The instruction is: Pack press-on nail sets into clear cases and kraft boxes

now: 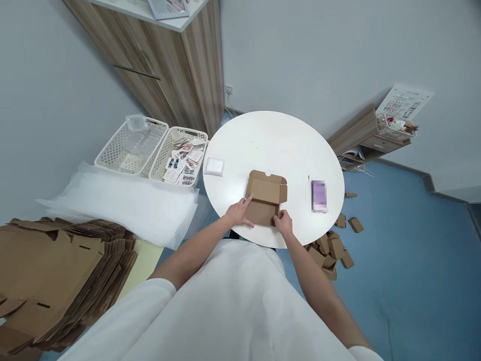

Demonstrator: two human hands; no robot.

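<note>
Head view: left grip (pixel 238 212) is spread, right grip (pixel 283 222) pinches the open box (pixel 261 212), a basket (pixel 161 156) holds cards (pixel 184 161).

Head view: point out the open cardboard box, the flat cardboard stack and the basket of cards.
Open cardboard box (pixel 264 191): head view, inner face of its lid.
Flat cardboard stack (pixel 48 271): head view, its top sheet.
Basket of cards (pixel 163 154): head view, its inner left wall.

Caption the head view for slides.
Left hand and right hand touching an open cardboard mailer box on a round table.
</note>
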